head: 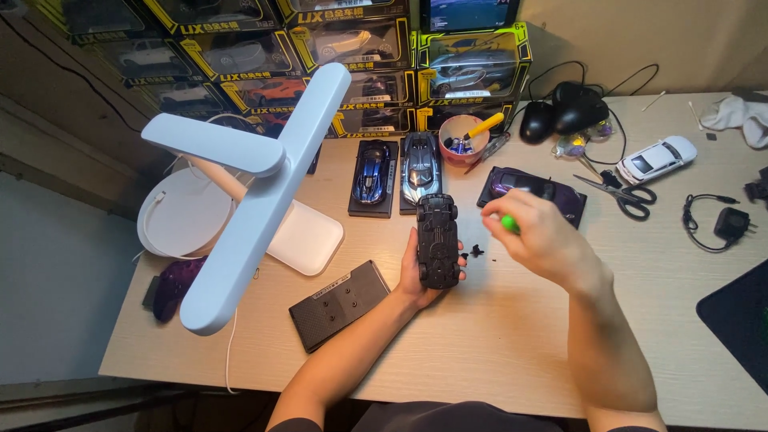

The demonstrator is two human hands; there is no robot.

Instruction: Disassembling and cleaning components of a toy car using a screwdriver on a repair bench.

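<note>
**Upturned model car in hand**

A black model car [438, 240] lies underside up in the left hand [416, 276], whose fingers curl around its body just above the pale wooden surface [512, 336]. The right hand [544, 236] closes its fingers on a green-handled tool [509, 223] beside the car. Small black parts [477, 251] lie between them. Scissors [620, 192] rest farther right, a white desk lamp [256, 184] left.

Illumination warm and moderately dim. The desk lamp [248, 188] reads evenly pale, without glare. Soft shadows fall beneath the lamp head and forearms onto the desk [512, 336]. Left wall and lower corners are dark. Wide-angle distortion bows the desk edges. Focus is acceptable centrally, with no motion blur noted.
</note>
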